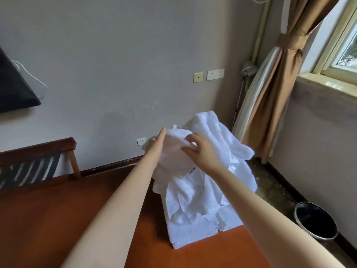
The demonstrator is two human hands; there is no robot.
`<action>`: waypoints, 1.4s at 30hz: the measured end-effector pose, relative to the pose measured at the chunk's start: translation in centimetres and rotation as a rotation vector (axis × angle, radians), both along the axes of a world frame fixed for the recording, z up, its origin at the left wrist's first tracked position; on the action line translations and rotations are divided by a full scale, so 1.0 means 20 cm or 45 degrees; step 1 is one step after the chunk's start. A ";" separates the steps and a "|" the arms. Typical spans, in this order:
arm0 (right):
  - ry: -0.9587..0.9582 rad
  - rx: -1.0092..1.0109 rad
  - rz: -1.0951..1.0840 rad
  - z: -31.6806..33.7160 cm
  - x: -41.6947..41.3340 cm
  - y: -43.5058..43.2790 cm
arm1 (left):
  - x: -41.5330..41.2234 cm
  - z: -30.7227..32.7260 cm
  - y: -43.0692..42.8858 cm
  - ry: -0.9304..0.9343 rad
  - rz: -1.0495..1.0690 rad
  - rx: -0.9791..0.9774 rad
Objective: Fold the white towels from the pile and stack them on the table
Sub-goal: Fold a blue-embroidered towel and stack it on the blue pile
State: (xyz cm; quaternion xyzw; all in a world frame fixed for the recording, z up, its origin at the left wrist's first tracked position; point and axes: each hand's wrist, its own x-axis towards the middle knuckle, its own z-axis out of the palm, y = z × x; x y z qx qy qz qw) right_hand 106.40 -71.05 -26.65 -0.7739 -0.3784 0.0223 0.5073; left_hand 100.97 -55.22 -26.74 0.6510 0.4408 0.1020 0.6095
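Pickup step: my right hand pinches the top towel, left hand fingers straight against it. Next: lift clear of pile, spread on table, 7 o'clock.

The lifted towel is blurred and hides the far side of the left hand, so we cannot tell its grip. We cannot read the small blue print on the cloth. The left edge cuts off the black screen and the chair; the right edge crops the window.
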 end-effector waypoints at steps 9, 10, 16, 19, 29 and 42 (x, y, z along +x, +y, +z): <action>0.194 -0.029 -0.220 -0.01 0.08 -0.11 | 0.05 0.07 -0.04 -0.302 0.142 0.557; 0.051 -0.129 -0.377 -0.01 0.12 -0.11 | 0.05 0.10 -0.04 -0.330 0.135 0.650; 0.422 -0.643 -0.529 0.00 0.40 -0.11 | 0.05 0.14 0.01 -0.160 -0.166 0.689; 0.467 -0.736 -0.366 -0.09 0.42 -0.09 | 0.04 0.03 0.00 0.113 -0.316 0.392; 0.611 -0.063 -0.008 -0.12 0.30 -0.06 | 0.10 -0.19 -0.05 -0.103 0.086 0.113; 0.617 0.048 0.422 0.17 -0.26 0.24 | -0.48 -0.01 0.17 -0.613 0.394 0.064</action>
